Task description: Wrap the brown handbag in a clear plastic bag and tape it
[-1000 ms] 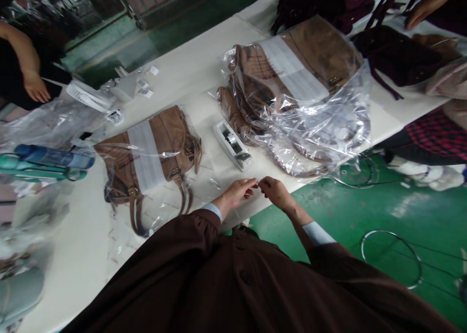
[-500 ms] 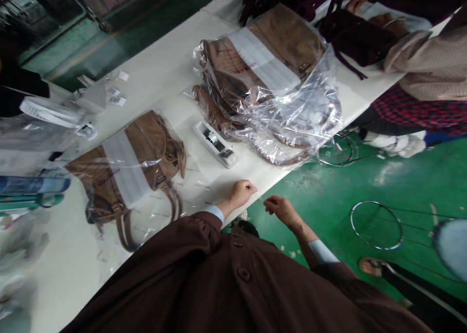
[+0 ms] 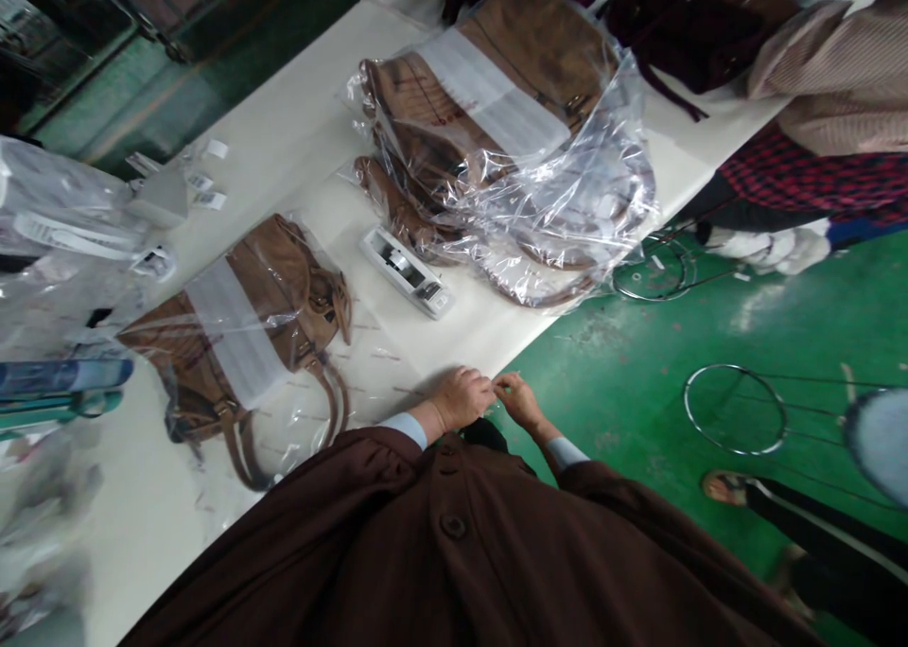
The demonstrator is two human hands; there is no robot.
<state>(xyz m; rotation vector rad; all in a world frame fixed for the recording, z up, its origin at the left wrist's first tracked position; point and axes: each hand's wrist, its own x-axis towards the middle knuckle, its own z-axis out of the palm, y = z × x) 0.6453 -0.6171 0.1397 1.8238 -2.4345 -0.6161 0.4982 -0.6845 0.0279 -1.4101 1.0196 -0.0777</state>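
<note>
My left hand (image 3: 462, 396) and my right hand (image 3: 517, 399) meet at the table's front edge, fingertips touching or nearly so. Both have their fingers curled in a pinch; whatever is between them is too small to make out. A brown handbag (image 3: 245, 321) in clear plastic lies to the left, a white band across it and its handles toward me. Beyond my hands, a white tape dispenser (image 3: 406, 271) rests on the table. Behind that is a stack of brown bags (image 3: 497, 89) wrapped in shiny clear plastic.
The white table (image 3: 284, 136) runs diagonally. At far left are plastic wrapping (image 3: 63, 202) and rolled blue material (image 3: 63, 375). White tags (image 3: 205, 193) lie at the back. A co-worker's sleeve (image 3: 837, 70) and dark bags (image 3: 688, 32) are at right. A stool's metal ring (image 3: 734, 453) stands on the green floor.
My two hands have come together from a small gap, the right one moving left toward the left one. The view has shifted slightly.
</note>
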